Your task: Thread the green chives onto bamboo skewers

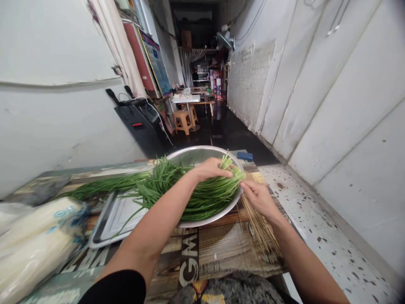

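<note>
A wide metal bowl (207, 222) holds a big heap of garlic chives (202, 196), their pale cut ends bunched toward its right side. My left hand (213, 169) reaches across the bowl, its fingers closed around some of the stems near those ends. Just beyond the right rim, my right hand (257, 196) is closed in a pinch beside the stem tips. What its fingers hold, if anything, is hidden. Thin bamboo skewers (261, 230) lie loosely on the table under and beside my right hand.
Left of the bowl, a metal tray (107, 228) sits partly under chive leaves, near filled plastic bags (41, 240). A small blue box (245, 156) lies behind the bowl on the wood-patterned table (221, 253). Stools (182, 121) and a white table (186, 99) stand farther back.
</note>
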### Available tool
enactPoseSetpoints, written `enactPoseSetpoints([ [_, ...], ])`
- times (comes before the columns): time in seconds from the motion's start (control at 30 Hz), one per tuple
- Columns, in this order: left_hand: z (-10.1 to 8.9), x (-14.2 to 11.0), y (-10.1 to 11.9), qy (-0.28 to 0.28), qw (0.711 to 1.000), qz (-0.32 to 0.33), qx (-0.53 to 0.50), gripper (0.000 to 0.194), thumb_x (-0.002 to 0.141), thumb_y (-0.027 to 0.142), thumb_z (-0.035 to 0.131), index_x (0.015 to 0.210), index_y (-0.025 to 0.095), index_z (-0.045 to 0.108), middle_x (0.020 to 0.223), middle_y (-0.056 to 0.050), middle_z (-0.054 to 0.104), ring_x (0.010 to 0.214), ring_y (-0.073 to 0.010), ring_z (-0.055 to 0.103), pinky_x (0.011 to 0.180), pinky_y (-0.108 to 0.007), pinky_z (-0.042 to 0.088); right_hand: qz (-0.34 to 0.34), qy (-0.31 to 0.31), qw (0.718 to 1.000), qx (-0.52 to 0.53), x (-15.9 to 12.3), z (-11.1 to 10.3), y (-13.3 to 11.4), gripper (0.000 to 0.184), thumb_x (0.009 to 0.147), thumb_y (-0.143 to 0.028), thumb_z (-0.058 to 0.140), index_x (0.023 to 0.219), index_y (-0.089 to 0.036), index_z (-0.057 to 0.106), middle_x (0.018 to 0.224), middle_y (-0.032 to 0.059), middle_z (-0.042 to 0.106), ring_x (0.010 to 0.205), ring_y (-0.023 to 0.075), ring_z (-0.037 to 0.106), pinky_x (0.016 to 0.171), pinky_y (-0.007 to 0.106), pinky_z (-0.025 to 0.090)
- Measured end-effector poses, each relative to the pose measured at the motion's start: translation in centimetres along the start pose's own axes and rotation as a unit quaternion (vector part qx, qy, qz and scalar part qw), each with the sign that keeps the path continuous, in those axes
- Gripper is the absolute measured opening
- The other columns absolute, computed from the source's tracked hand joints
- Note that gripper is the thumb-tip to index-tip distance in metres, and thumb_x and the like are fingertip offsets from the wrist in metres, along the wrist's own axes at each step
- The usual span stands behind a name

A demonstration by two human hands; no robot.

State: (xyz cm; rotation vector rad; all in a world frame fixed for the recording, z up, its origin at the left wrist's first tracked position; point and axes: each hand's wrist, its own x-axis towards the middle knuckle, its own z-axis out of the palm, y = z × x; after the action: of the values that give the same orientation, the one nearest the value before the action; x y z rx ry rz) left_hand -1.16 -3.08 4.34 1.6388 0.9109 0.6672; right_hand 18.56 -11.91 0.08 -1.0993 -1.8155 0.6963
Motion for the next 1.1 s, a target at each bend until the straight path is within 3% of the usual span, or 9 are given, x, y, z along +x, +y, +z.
enactPoseSetpoints([
  [0.13, -0.9, 0.1, -0.6, 0.005, 0.996, 0.009, -0.085, 0.038, 0.066, 0.039, 0.070, 0.091, 0.011, 0.071, 0.086, -0.009, 0.071, 0.081, -0.0188, 0.064, 0.082, -0.033, 0.047, 0.017, 0.000, 1.000, 0.023, 0.0, 0.2, 0.6, 0.033, 0.090, -0.037, 0.041, 0.066, -0.016, 0.052, 0.059, -0.0012, 0.044, 0.058, 0.0120, 0.042, 0.056, 0.022, 0.034],
  [0.23, -0.4, 0.3, -0.9, 0.013, 0.994, 0.002, -0.112, 0.036, 0.066, 0.041, 0.070, 0.084, 0.009, 0.071, 0.078, -0.008, 0.071, 0.072, -0.0176, 0.064, 0.076, -0.032, 0.048, 0.025, -0.002, 0.999, 0.037, -0.1, 0.5, 0.8, 0.033, 0.089, -0.037, 0.042, 0.063, -0.017, 0.048, 0.057, -0.0026, 0.038, 0.055, 0.0106, 0.037, 0.053, 0.022, 0.030],
  [0.37, 0.5, 0.5, -0.9, 0.015, 0.999, -0.006, -0.035, 0.037, 0.066, 0.044, 0.068, 0.080, 0.010, 0.071, 0.077, -0.007, 0.070, 0.070, -0.0177, 0.063, 0.072, -0.031, 0.048, 0.039, 0.016, 0.998, 0.046, -0.1, 0.6, 1.0, 0.033, 0.088, -0.037, 0.042, 0.063, -0.017, 0.048, 0.056, -0.0031, 0.037, 0.054, 0.0103, 0.037, 0.052, 0.022, 0.030],
  [0.53, -0.8, 1.2, -1.7, 0.076, 0.994, 0.018, 0.073, 0.044, 0.074, 0.046, 0.059, 0.103, 0.014, 0.069, 0.092, -0.007, 0.071, 0.080, -0.0178, 0.064, 0.077, -0.030, 0.046, 0.076, 0.010, 0.993, 0.088, -0.4, 0.8, 1.7, 0.031, 0.085, -0.040, 0.046, 0.069, -0.016, 0.055, 0.053, -0.0041, 0.038, 0.049, 0.0089, 0.036, 0.047, 0.020, 0.029],
  [0.63, -1.8, 2.1, -3.3, 0.145, 0.952, 0.017, 0.270, 0.033, 0.077, 0.040, 0.056, 0.091, 0.016, 0.073, 0.088, -0.007, 0.071, 0.082, -0.0199, 0.063, 0.078, -0.029, 0.044, 0.165, 0.002, 0.966, 0.199, -0.8, 1.0, 1.9, 0.030, 0.082, -0.045, 0.050, 0.082, -0.016, 0.058, 0.045, -0.0087, 0.031, 0.037, 0.0061, 0.024, 0.036, 0.019, 0.020],
  [0.73, -1.7, 3.0, -4.8, 0.105, 0.894, -0.007, 0.436, 0.024, 0.074, 0.035, 0.060, 0.084, 0.019, 0.075, 0.083, -0.006, 0.071, 0.080, -0.0206, 0.062, 0.074, -0.027, 0.043, 0.223, -0.007, 0.931, 0.290, -1.2, 1.1, 1.7, 0.033, 0.076, -0.047, 0.056, 0.085, -0.015, 0.057, 0.043, -0.0114, 0.027, 0.033, 0.0037, 0.017, 0.032, 0.018, 0.014],
  [0.87, -0.7, 3.4, -5.3, 0.093, 0.854, -0.001, 0.512, 0.022, 0.072, 0.030, 0.063, 0.088, 0.021, 0.074, 0.088, -0.007, 0.067, 0.083, -0.0202, 0.059, 0.073, -0.026, 0.042, 0.227, -0.015, 0.925, 0.305, -1.5, 0.9, 1.4, 0.035, 0.074, -0.046, 0.061, 0.087, -0.014, 0.059, 0.042, -0.0117, 0.027, 0.034, 0.0029, 0.018, 0.032, 0.017, 0.013],
  [0.93, -0.4, 3.3, -5.2, 0.107, 0.858, 0.025, 0.502, 0.018, 0.071, 0.028, 0.063, 0.083, 0.020, 0.074, 0.088, -0.007, 0.066, 0.083, -0.0196, 0.059, 0.073, -0.026, 0.042, 0.227, -0.015, 0.924, 0.308, -1.7, 0.8, 1.3, 0.035, 0.074, -0.045, 0.061, 0.089, -0.013, 0.059, 0.043, -0.0116, 0.027, 0.034, 0.0028, 0.019, 0.031, 0.017, 0.013],
  [1.1, -0.9, 3.0, -4.8, 0.178, 0.919, 0.041, 0.349, 0.019, 0.073, 0.033, 0.061, 0.078, 0.020, 0.074, 0.081, -0.005, 0.070, 0.077, -0.0186, 0.061, 0.072, -0.026, 0.043, 0.227, 0.002, 0.925, 0.305, -1.8, 1.1, 1.3, 0.035, 0.077, -0.046, 0.058, 0.089, -0.013, 0.058, 0.043, -0.0107, 0.032, 0.032, 0.0029, 0.021, 0.031, 0.017, 0.015],
])
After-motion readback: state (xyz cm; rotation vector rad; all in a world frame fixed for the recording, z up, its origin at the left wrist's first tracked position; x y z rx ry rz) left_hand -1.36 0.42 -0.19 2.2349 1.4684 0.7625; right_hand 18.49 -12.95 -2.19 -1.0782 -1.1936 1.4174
